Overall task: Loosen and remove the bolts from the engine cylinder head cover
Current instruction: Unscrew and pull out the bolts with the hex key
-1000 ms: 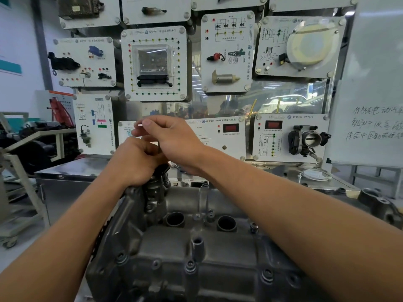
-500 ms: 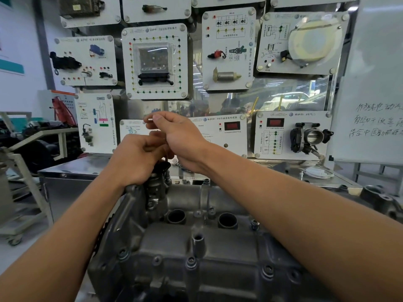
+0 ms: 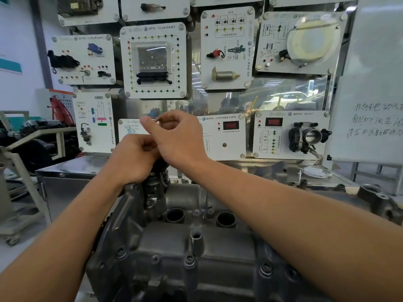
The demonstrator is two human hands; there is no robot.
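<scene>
Over the last second our right hand (image 3: 181, 140) has curled tighter, thumb and fingertips pinching a small bright piece (image 3: 156, 121) just above our left hand (image 3: 133, 158); the left stays fisted at the far corner of the cylinder head cover (image 3: 196, 243), and we cannot tell what it grips. We judge this to be finger-turning of a loosened bolt; several bolts (image 3: 189, 259) between our forearms remain seated.

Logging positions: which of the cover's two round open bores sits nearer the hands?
The left bore, beside the black fitting below the left hand; the other bore lies farther right.
</scene>
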